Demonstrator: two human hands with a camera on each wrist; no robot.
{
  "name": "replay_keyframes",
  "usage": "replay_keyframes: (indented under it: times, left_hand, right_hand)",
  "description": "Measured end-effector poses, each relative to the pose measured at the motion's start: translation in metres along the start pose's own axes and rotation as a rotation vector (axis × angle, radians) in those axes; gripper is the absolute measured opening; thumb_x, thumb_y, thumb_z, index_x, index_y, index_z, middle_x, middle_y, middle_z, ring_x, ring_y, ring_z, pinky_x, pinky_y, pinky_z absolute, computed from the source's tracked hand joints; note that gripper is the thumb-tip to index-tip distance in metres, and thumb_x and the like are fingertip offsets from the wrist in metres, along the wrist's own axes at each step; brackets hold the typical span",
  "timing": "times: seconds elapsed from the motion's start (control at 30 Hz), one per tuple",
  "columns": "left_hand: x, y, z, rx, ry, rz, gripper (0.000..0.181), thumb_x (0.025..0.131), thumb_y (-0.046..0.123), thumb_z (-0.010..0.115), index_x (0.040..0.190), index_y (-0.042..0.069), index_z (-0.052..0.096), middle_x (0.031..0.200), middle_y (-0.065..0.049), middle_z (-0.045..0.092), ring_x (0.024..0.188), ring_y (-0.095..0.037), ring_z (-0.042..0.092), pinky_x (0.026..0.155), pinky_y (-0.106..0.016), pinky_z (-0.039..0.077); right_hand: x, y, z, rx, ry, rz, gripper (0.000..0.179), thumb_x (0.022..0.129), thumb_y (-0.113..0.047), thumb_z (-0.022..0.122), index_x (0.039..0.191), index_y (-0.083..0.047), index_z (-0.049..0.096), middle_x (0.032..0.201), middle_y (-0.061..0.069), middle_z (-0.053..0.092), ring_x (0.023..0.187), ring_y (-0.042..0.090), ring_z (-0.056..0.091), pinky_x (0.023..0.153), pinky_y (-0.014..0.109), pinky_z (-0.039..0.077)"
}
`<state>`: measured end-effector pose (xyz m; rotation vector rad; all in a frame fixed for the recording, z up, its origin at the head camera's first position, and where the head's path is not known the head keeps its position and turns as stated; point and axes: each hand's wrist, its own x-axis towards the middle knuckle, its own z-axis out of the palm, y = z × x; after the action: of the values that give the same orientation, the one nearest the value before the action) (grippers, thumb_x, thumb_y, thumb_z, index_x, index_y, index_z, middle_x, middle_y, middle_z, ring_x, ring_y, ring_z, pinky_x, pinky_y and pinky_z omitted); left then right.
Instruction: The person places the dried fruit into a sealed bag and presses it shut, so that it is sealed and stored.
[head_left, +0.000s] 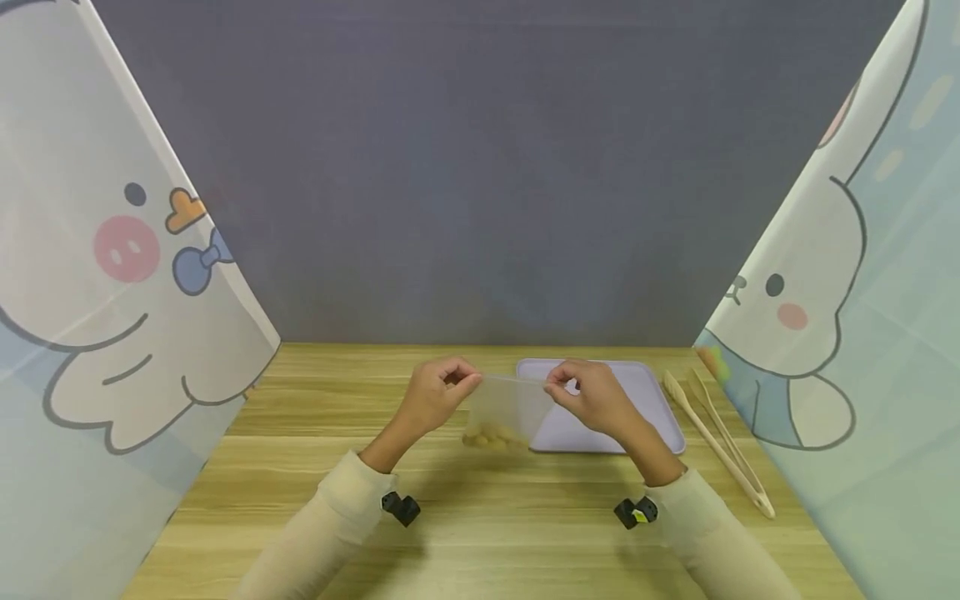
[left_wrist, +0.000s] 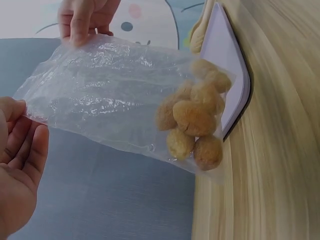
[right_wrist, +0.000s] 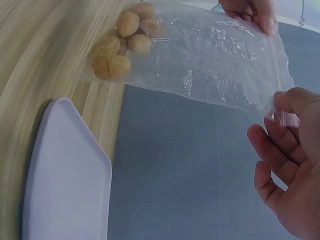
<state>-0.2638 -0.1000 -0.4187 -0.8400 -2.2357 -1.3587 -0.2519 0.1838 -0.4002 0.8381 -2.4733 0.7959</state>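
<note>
A clear plastic bag hangs between the two hands, its top edge stretched across. The left hand pinches one top corner between thumb and fingers. At the opposite corner, the right hand pinches the bag with thumb and index finger; its other fingers are loosely bent in the right wrist view. Several brown, wrinkled oval lumps lie bunched at the bottom of the bag. Through the plastic these lumps look rounded and rough. The bag's lower end is close over the wooden table.
Behind and beneath the right hand lies a pale lilac tray, partly overlapped by the bag. Wooden tongs rest to the tray's right. A dark grey panel stands at the back, with cartoon-printed sheets at both sides.
</note>
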Motion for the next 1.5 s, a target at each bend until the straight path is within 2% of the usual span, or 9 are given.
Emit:
replay_keyframes:
  times: [0.27,0.53,0.8,1.0,1.17,1.23,1.37,1.5]
  left_hand:
    - [-0.002,-0.003,-0.003,-0.004,-0.001,-0.004,0.007,0.095,0.016,0.073,0.089,0.013,0.076,0.078,0.000,0.072,0.063,-0.003,0.053,0.059,-0.023,0.049]
    - [-0.012,-0.008,-0.005,-0.011,-0.031,-0.093,0.008,0.095,0.019,0.073,0.090,0.014,0.077,0.082,0.001,0.074,0.069,-0.003,0.062,0.064,-0.024,0.054]
    - [-0.024,-0.012,-0.010,-0.050,-0.039,-0.148,0.008,0.096,0.020,0.072,0.093,0.015,0.078,0.086,-0.002,0.075,0.070,-0.005,0.063,0.065,-0.022,0.053]
    - [-0.039,0.001,-0.022,-0.098,-0.098,-0.181,0.012,0.097,0.019,0.071,0.092,0.009,0.076,0.080,-0.003,0.071,0.063,-0.005,0.058,0.058,-0.024,0.050]
    - [-0.050,0.010,-0.033,-0.150,-0.162,-0.262,0.011,0.098,0.021,0.069,0.092,0.014,0.074,0.077,-0.002,0.069,0.065,-0.012,0.064,0.058,-0.028,0.053]
    - [-0.052,0.007,-0.033,-0.169,-0.187,-0.296,0.012,0.099,0.022,0.069,0.092,0.014,0.074,0.077,-0.003,0.069,0.066,-0.016,0.066,0.059,-0.029,0.054]
    - [-0.057,-0.009,-0.027,-0.187,-0.223,-0.348,0.014,0.099,0.022,0.068,0.095,0.009,0.075,0.079,-0.007,0.071,0.068,-0.018,0.068,0.063,-0.029,0.058]
    - [-0.059,-0.027,-0.023,-0.151,-0.198,-0.379,0.015,0.099,0.022,0.068,0.100,0.007,0.074,0.084,-0.007,0.071,0.074,-0.021,0.070,0.067,-0.029,0.059]
  right_hand:
    - [-0.005,0.010,-0.002,0.062,-0.017,0.015,0.009,0.091,-0.010,0.076,0.085,-0.016,0.074,0.082,-0.006,0.072,0.070,0.002,0.057,0.062,0.023,0.048]
    - [-0.010,0.013,0.001,0.101,-0.062,0.036,0.008,0.091,-0.009,0.075,0.086,-0.015,0.074,0.084,-0.004,0.074,0.076,0.004,0.063,0.064,0.028,0.053]
    - [-0.013,0.011,0.007,0.138,-0.093,0.040,0.008,0.092,-0.010,0.075,0.086,-0.015,0.074,0.084,-0.005,0.074,0.076,0.002,0.063,0.064,0.022,0.051]
    - [-0.023,-0.006,0.005,0.158,-0.119,0.011,0.009,0.092,-0.010,0.075,0.086,-0.016,0.073,0.084,-0.007,0.074,0.075,-0.002,0.061,0.064,0.022,0.053]
    - [-0.027,-0.018,0.003,0.248,-0.207,0.043,0.009,0.094,-0.012,0.072,0.087,-0.017,0.071,0.082,-0.007,0.071,0.067,0.003,0.057,0.060,0.023,0.051]
    - [-0.027,-0.018,0.007,0.296,-0.249,0.090,0.009,0.095,-0.013,0.070,0.087,-0.017,0.070,0.081,-0.007,0.070,0.065,0.004,0.054,0.057,0.022,0.048]
    - [-0.029,-0.009,0.024,0.371,-0.307,0.190,0.009,0.096,-0.013,0.068,0.087,-0.015,0.069,0.078,-0.005,0.068,0.064,0.002,0.053,0.056,0.021,0.046]
    - [-0.023,-0.002,0.042,0.393,-0.283,0.243,0.006,0.097,-0.014,0.067,0.092,-0.012,0.071,0.078,-0.004,0.070,0.066,0.007,0.060,0.059,0.024,0.050]
